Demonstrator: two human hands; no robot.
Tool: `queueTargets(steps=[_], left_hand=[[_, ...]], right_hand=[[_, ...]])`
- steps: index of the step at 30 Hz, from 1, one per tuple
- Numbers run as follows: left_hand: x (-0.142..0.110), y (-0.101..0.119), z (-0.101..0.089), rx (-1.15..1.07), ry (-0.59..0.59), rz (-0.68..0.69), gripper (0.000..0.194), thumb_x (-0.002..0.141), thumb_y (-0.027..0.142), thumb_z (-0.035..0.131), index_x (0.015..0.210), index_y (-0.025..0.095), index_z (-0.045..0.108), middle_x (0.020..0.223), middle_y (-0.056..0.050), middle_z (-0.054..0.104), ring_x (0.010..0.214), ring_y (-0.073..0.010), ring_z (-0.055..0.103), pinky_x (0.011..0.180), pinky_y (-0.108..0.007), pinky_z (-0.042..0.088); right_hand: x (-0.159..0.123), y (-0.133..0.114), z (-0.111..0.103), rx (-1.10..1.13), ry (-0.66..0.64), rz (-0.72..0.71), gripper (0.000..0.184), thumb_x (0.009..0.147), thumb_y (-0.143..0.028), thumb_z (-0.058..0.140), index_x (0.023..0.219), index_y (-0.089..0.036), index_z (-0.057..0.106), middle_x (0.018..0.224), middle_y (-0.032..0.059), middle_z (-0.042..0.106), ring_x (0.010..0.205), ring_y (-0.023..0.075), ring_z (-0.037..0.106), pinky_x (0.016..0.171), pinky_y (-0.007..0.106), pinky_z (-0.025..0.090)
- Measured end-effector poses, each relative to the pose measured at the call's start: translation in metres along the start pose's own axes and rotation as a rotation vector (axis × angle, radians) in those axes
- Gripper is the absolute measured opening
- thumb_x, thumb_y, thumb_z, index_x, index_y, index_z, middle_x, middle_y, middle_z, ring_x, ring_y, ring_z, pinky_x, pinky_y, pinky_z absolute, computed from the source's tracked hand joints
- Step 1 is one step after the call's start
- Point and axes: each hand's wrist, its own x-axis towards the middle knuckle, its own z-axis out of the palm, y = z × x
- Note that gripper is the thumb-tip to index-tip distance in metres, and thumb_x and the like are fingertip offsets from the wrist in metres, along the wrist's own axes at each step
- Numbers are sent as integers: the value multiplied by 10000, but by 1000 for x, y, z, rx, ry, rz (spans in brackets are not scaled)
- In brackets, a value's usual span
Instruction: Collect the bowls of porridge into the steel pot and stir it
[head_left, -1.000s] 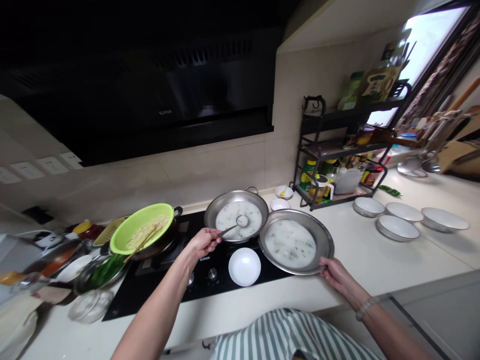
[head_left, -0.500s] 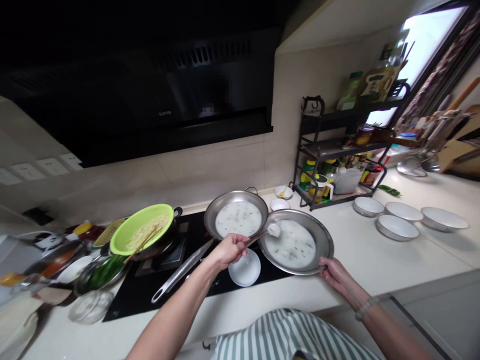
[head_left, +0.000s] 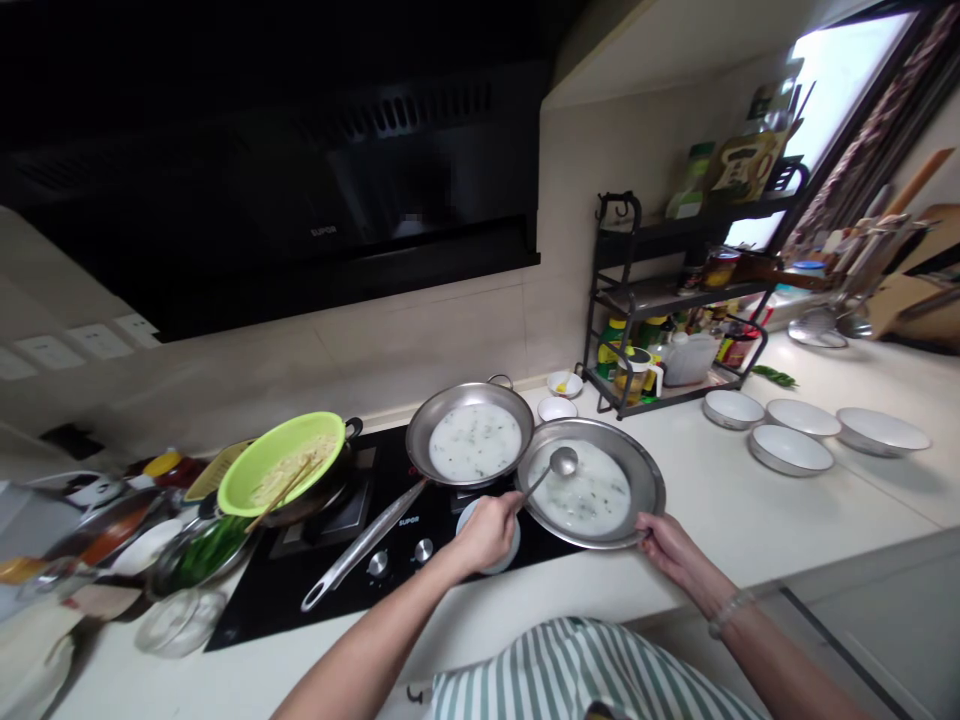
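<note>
My left hand (head_left: 487, 533) is closed around the handle of a metal ladle (head_left: 564, 461), whose round head is over a wide metal basin (head_left: 649, 478). White, milky liquid with dark green flecks fills the basin's middle. With my right hand (head_left: 670, 546) I grip the basin's near right rim, fingers wrapped at the edge. Directly left stands a long-handled steel pan (head_left: 421, 440) on the hob, holding similar white liquid. A white bowl (head_left: 508, 557) lies partly hidden beneath my left hand.
A lime-green colander (head_left: 238, 472) with pale noodle-like strands and chopsticks sits at left, near a bowl of green vegetables (head_left: 206, 550). Several white bowls (head_left: 792, 452) stand on the right counter. A black spice rack (head_left: 637, 300) is behind; the range hood (head_left: 322, 200) hangs overhead.
My left hand has come nearer to me and slightly right. The ladle's head has moved from the basin's left rim to over the basin's liquid. My right hand keeps its hold.
</note>
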Motion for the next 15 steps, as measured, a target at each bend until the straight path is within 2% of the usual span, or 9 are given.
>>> queueTargets(steps=[2,5,7,9,11,15], left_hand=[[2,2,-9,-148,52,-91,349,765,160,542,1092,116,655,618,-18,595,529,-119,485,546,-236,362],[2,6,-31,-469,91,-255,430,786,235,533,1183,75,576,556,43,520,366,-52,261,400,-209,192],[1,6,-51,-574,127,-240,453,760,259,579,1175,78,572,556,61,501,350,-30,209,381,-200,127],[0,3,-70,-541,189,-219,430,754,276,609,1139,85,594,546,67,491,341,-21,207,374,-194,112],[1,-4,-87,-407,260,-265,367,771,259,605,1096,88,625,525,65,489,334,-26,231,371,-193,134],[8,-22,-108,-22,429,-395,236,756,113,590,970,108,691,503,24,538,415,-88,425,437,-203,284]], right_hand=[[0,0,0,6,12,11,156,539,-99,545,498,-206,440,400,-40,458,356,76,396,351,176,326],[0,-1,0,5,25,22,151,543,-101,538,490,-204,442,394,-40,452,350,73,384,348,176,320],[0,-1,0,2,33,28,147,542,-99,529,489,-204,442,392,-40,449,348,72,381,344,175,313],[0,0,0,-3,40,34,145,547,-99,526,494,-206,444,390,-40,450,350,76,382,339,175,305],[1,0,0,-7,47,38,144,553,-101,526,498,-207,445,391,-39,454,353,80,389,338,175,306],[2,0,0,-11,61,38,148,550,-110,528,501,-214,435,385,-45,445,346,78,382,342,174,320]])
